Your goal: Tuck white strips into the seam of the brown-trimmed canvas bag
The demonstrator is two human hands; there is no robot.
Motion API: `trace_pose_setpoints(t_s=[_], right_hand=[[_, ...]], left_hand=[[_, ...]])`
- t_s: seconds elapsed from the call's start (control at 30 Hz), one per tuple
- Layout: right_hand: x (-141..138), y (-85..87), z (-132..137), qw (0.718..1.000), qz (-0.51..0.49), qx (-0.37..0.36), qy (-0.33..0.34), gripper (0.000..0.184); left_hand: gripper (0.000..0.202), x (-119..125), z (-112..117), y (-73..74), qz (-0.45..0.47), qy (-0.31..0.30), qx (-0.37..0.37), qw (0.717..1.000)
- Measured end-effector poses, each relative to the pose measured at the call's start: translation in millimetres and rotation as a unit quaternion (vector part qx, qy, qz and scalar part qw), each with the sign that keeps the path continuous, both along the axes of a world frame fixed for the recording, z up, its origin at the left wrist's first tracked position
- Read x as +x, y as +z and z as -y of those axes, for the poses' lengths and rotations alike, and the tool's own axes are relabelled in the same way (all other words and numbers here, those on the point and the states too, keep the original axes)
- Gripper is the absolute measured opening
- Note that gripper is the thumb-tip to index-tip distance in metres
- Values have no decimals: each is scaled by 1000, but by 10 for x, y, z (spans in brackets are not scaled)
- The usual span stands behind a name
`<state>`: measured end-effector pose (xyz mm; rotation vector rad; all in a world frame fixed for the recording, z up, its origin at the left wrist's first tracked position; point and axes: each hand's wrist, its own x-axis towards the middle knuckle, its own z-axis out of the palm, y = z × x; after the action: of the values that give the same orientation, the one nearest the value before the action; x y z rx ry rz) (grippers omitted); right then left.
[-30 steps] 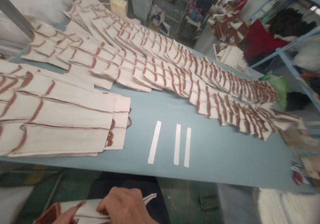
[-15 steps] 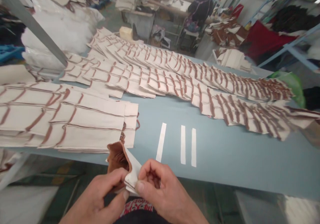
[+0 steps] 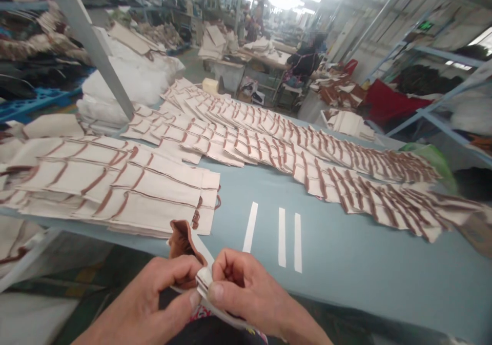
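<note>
Close to my body, in front of the table edge, I hold a folded fabric piece, cream on one side and fuzzy brown on the other. My left hand pinches its edge between thumb and fingers. My right hand grips the same piece just beside, thumb pressed on the folded cream layers. Part of the piece hangs below, half hidden by my hands. Nearest to it on the table is a stack of cream panels with brown edges. Three white strips lie flat to the right.
Two long overlapping rows of cream and brown pieces run across the blue-grey table. A metal post rises at the left. Beyond are white plastic-wrapped bundles, a seated person and a blue rack.
My view has tilted up, bringing ceiling lights and more of the workshop into sight. Both hands keep hold of the fabric piece, its cream edge now bunched more tightly between my fingers.
</note>
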<state>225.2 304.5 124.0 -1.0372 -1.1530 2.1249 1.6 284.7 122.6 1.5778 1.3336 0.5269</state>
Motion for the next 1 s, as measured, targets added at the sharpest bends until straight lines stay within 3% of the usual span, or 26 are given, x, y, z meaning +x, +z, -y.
trace_pose_setpoints(t_s=[0.17, 0.27, 0.47, 0.77, 1.0], right_hand=[[-120, -17, 19, 999, -21, -37, 6, 69], [-157, -14, 38, 999, -19, -34, 5, 67], [-159, 5, 69, 999, -7, -36, 23, 64], [-121, 53, 159, 995, 67, 64, -29, 37], [-52, 22, 144, 996, 62, 57, -39, 41]], left_hand=[[26, -42, 42, 261, -8, 24, -39, 999], [26, -57, 54, 318, -6, 28, -47, 998], [25, -78, 86, 285, -6, 47, -77, 996], [30, 50, 49, 253, 8, 65, -40, 997], [32, 138, 69, 250, 6, 52, -38, 998]])
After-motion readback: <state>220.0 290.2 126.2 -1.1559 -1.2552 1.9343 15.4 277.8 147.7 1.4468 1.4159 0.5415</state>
